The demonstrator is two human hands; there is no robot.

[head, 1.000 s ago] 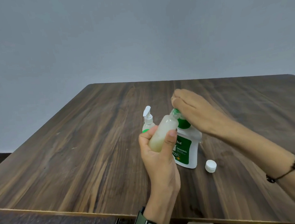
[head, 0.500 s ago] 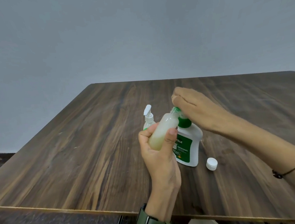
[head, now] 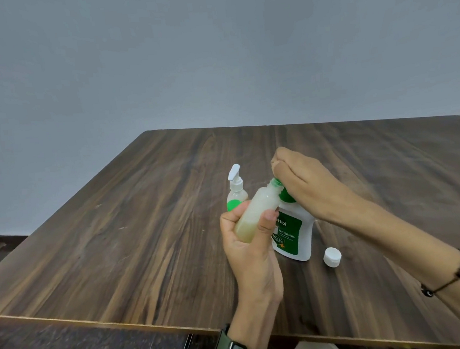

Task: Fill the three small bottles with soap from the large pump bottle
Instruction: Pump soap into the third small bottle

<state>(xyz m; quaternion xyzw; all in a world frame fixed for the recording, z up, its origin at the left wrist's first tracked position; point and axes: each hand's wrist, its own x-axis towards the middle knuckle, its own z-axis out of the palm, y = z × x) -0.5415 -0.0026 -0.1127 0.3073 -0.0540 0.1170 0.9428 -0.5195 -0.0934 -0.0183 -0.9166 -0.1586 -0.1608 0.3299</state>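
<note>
A small bottle (head: pixel 254 215), partly filled with pale soap, was gripped in the left hand (head: pixel 253 251) and tilted to the green spout of the pump bottle (head: pixel 294 234) on the table (head: pixel 117 239). The pump was pressed by the right hand (head: pixel 304 180), fingers curled over it. A white cap (head: pixel 332 256) lay nearby.

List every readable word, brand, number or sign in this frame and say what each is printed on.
"ttol": partial brand, green label of the large white pump bottle; its first letters are hidden behind the left hand.
"ORIGINAL": same green label.
Small print in the label's badge below: too blurred to read.
Small translucent bottle held in the left hand, small white-pump bottle, white screw cap: no readable text.
</note>
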